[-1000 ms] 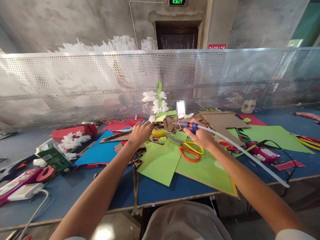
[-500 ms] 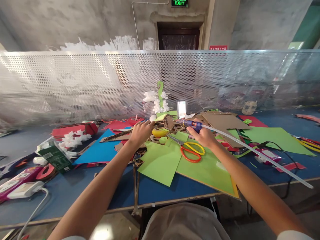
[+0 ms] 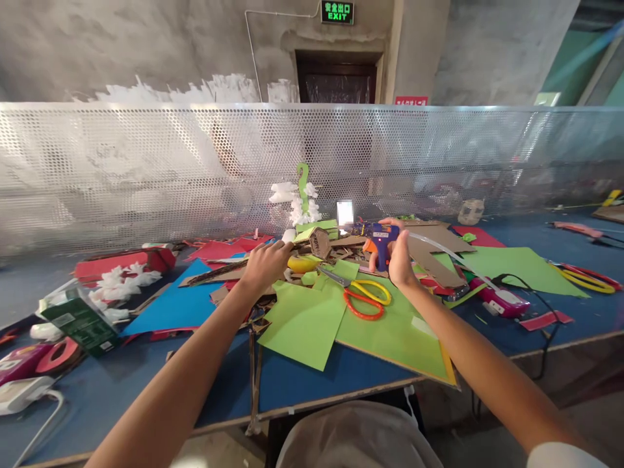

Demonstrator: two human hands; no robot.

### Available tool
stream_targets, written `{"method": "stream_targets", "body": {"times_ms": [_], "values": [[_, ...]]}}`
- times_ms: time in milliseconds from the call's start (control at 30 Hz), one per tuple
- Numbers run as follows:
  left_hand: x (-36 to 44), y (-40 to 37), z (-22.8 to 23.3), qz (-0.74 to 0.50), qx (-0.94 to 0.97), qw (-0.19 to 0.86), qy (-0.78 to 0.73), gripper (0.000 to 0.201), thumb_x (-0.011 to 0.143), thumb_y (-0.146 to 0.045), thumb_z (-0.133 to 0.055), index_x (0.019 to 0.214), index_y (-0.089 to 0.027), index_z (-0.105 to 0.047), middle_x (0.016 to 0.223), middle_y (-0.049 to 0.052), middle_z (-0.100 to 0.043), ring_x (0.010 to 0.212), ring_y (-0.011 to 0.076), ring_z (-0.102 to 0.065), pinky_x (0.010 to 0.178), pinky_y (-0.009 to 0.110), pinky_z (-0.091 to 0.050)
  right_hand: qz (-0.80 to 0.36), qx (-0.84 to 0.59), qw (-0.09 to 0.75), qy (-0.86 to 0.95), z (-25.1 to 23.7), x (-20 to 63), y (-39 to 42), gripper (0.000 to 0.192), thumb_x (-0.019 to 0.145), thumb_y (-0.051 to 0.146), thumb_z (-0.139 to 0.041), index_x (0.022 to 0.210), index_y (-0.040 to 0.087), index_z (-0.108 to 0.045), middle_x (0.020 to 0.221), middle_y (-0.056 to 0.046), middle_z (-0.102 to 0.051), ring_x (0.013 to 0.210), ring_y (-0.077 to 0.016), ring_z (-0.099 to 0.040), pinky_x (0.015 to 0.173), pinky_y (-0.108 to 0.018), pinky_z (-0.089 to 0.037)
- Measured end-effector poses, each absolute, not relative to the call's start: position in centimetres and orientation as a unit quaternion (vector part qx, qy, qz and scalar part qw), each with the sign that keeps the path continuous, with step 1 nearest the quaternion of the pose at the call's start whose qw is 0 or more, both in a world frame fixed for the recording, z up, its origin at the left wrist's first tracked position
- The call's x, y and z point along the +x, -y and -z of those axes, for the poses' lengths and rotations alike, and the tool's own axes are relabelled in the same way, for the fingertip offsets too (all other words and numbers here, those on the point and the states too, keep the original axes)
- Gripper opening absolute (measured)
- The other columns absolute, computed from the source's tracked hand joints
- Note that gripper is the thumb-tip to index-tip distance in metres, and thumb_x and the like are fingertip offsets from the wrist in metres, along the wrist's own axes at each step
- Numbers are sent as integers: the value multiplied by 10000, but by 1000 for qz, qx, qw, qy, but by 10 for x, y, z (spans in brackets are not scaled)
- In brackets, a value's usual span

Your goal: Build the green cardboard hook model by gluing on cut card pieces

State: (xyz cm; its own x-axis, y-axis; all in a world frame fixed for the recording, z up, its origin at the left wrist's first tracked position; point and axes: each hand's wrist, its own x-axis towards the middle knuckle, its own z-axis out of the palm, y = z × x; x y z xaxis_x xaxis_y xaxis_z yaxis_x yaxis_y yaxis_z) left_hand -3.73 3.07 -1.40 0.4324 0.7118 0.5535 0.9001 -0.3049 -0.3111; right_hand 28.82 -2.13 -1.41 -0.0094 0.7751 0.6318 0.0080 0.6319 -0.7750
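Note:
My left hand [image 3: 266, 263] is closed at the near edge of a small cardboard piece with a hexagonal face [image 3: 320, 243] and a green paper side; its fingertips are partly hidden. My right hand [image 3: 397, 257] grips a blue glue gun [image 3: 384, 242] with an orange trigger, held upright. Its nozzle points left, a short way from the hexagonal face. A long clear glue stick [image 3: 439, 246] trails out of its back to the right. Below both hands, scissors [image 3: 368, 298] with yellow and orange handles lie on green paper [image 3: 305, 325].
Blue paper [image 3: 168, 299], a dark green box [image 3: 80, 318] and white tufts lie to the left. Cardboard scraps, green sheets and a pink power strip [image 3: 502, 299] with a black cable are at right. Behind stand a white-tufted green figure [image 3: 303, 188], a lit phone [image 3: 345, 213] and a perforated metal screen [image 3: 170, 169].
My right hand has turned the glue gun more upright and drawn its nozzle slightly away from the cardboard. My left hand keeps its hold. The whole view has swung a little to the right.

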Motion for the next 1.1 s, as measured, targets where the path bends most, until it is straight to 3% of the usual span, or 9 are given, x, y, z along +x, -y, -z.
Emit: {"method": "stream_targets", "body": {"times_ms": [167,267,333,567,833,933,1100], "values": [[-36,-29,13,143,-787,304,518,296,1054,-276,-442,1158,-232,-716,1018,107,-775,891,275,-766,758,345,-518,-265,-315,640,649,12,289,28,607,998,788,-303,1335,309,-463,773,15,-623,410,-129,-548,396,-273,-416],[-36,-29,13,144,-788,303,516,305,1053,-278,-439,1165,-223,-718,1019,112,-777,889,285,-768,752,353,-521,-237,-331,629,662,10,288,32,604,1006,768,-340,1308,281,-530,651,40,-547,400,-139,-533,393,-282,-398],[-36,-30,13,148,-789,301,515,310,1055,-293,-440,1171,-222,-719,1018,116,-778,883,286,-768,745,353,-523,-228,-332,624,670,9,287,34,607,1006,761,-357,1327,279,-537,672,30,-559,407,-141,-542,394,-290,-404],[-36,-29,12,155,-796,295,505,322,1061,-331,-447,1167,-211,-727,1043,138,-777,910,300,-768,760,365,-529,-296,-317,638,636,11,285,34,786,959,847,-320,1556,336,-287,800,-35,-677,478,-198,-628,413,-328,-463],[-36,-30,13,152,-790,295,515,318,1067,-328,-441,1161,-217,-724,1028,121,-774,889,285,-765,761,353,-518,-279,-292,655,639,14,290,30,815,944,887,-183,1558,362,-284,786,-43,-673,482,-209,-627,395,-325,-447],[-36,-30,13,157,-789,292,517,313,1062,-304,-440,1160,-220,-726,1030,119,-774,876,275,-763,765,352,-511,-240,-309,647,654,14,291,31,676,1010,792,-247,1516,360,-368,722,-1,-617,427,-175,-573,387,-314,-442],[-35,-30,13,154,-791,296,512,304,1068,-308,-449,1165,-217,-722,1000,109,-771,900,276,-758,758,345,-495,-198,-313,652,661,14,289,33,526,1032,706,-396,1320,299,-561,802,-9,-624,428,-130,-564,391,-291,-436]]}}
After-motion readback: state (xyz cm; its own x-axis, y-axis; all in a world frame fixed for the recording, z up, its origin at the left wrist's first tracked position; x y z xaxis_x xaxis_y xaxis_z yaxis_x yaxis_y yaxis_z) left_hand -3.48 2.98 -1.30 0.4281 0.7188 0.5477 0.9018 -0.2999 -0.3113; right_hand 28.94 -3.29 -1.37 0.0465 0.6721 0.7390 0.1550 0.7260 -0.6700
